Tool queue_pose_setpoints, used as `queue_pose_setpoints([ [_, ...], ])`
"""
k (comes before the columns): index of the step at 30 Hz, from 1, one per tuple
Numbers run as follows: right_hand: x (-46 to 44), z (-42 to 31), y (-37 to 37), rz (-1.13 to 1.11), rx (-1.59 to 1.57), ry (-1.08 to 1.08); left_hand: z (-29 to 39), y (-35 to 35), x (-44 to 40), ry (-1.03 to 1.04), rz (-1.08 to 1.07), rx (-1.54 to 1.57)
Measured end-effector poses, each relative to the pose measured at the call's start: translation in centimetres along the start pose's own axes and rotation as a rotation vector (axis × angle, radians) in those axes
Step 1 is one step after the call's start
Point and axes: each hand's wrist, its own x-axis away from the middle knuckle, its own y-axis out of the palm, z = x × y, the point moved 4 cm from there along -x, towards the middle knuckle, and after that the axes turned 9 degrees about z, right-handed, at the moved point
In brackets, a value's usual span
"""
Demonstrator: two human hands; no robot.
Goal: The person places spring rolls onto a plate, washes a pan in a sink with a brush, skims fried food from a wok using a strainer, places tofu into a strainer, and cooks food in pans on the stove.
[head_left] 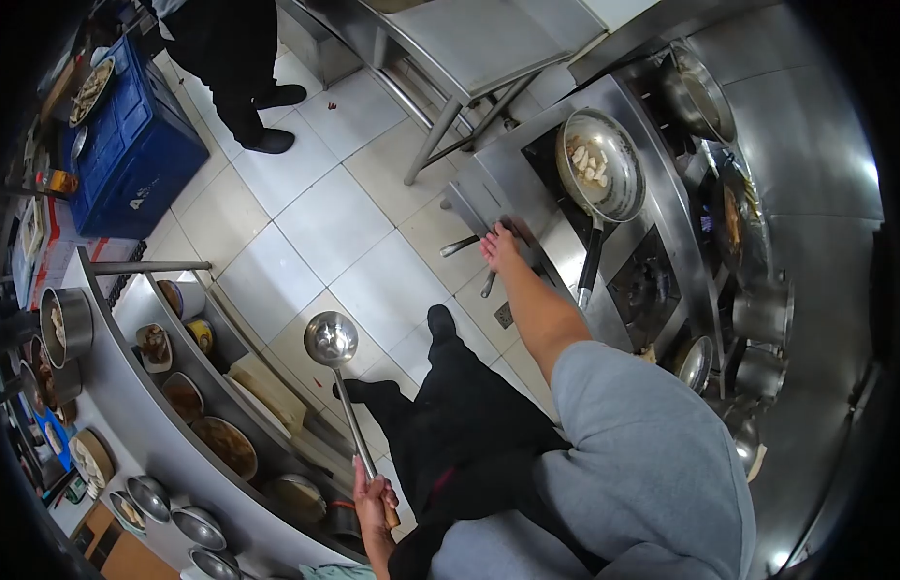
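Note:
A long-handled steel ladle [331,340] points away from me over the floor. My left hand [376,495] is wrapped round the lower end of its handle. On the right, my right hand [500,247] reaches to the front of the steel stove [489,188], fingers curled beside a control lever [460,246]. What these fingers hold, if anything, is hidden. A second lever [488,283] sticks out just below that hand. A frying pan [624,179] rests on the far burner with pale pieces of food [590,164] inside and its black handle [591,266] toward me.
Left of me, a steel shelf unit [145,387] carries several bowls and pots. A blue crate [145,155] stands beyond it, near a person in dark trousers [228,58]. Past the stove is a steel table [498,58]. Pots [759,314] line the stove's right side.

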Motion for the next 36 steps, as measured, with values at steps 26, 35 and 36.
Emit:
queue_pose_setpoints([
  [26,-9.4,5.4,-1.3,-0.248,0.158,0.194,-0.7,-1.4,-0.5,0.088,-0.051,-0.058],
  [35,16.1,12.4,-2.9,-0.671,0.939,0.082,3.2,1.7,4.3,0.140,-0.196,0.135],
  [36,19.4,13.1,-3.0,-0.773,1.000,0.148,4.0,2.7,5.8,0.194,-0.199,0.104],
])
